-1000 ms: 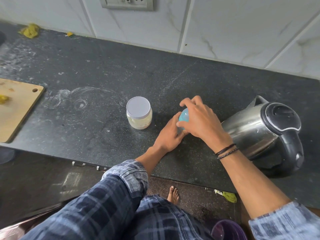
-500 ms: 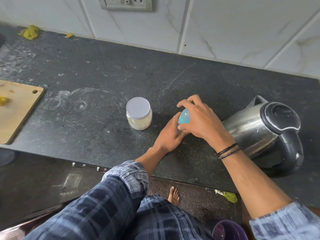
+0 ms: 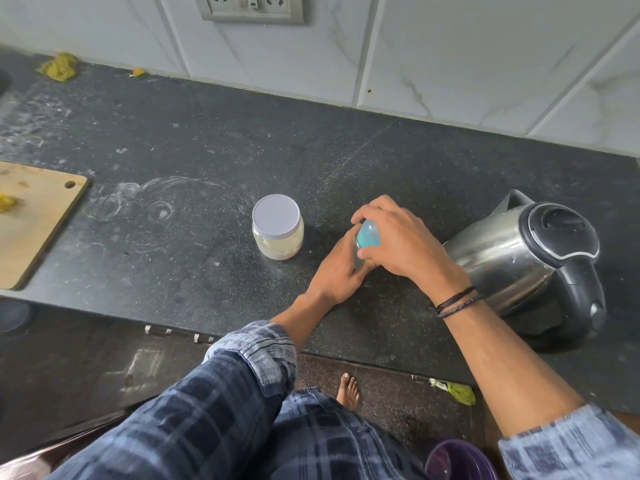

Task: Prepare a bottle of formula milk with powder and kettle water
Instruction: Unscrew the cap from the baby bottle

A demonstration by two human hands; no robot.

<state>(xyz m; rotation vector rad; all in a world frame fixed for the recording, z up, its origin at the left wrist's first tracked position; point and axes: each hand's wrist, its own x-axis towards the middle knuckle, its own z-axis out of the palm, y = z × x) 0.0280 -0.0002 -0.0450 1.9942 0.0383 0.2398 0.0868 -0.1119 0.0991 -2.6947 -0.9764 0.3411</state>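
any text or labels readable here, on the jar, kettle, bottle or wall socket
None can be read.
White-lidded clear jar of pale powder: plain lid, no label visible.
Steel kettle with black lid: no legible brand or marking.
Blue-capped bottle: mostly hidden by both hands.
Grey wall socket plate: no lettering visible.

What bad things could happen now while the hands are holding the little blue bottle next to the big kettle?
1. The right hand twists the blue cap with its wrist close beside the kettle. If the kettle is hot, the arm might brush it.
2. The left hand steadies the bottle low down. If the cap pops off suddenly, the bottle could tip.
3. The powder jar stands close by on the left, so a jerked elbow might knock it over.
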